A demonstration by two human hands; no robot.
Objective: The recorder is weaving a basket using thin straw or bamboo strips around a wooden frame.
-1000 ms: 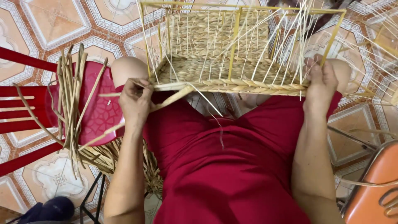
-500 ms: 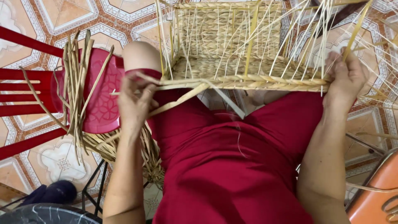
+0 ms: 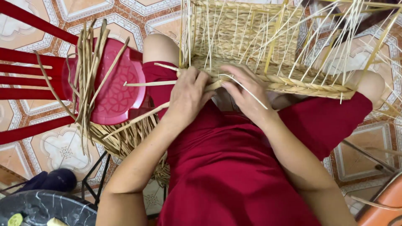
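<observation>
On the lap, both hands [image 3: 217, 90] curled, pinching straw strands [image 3: 245, 88] at the basket [image 3: 251, 33] rim.

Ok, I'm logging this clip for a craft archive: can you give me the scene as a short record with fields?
Left hand: on a flat straw strand at the basket's edge
Right hand: on the braided rim, beside the left hand
Basket: half-woven, on the lap, loose stakes sticking out
Spare straw: bundle lying on red chair
Floor: patterned tiles

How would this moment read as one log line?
left hand: gripping flat straw strand | right hand: on woven basket rim | spare straw: red chair
</observation>
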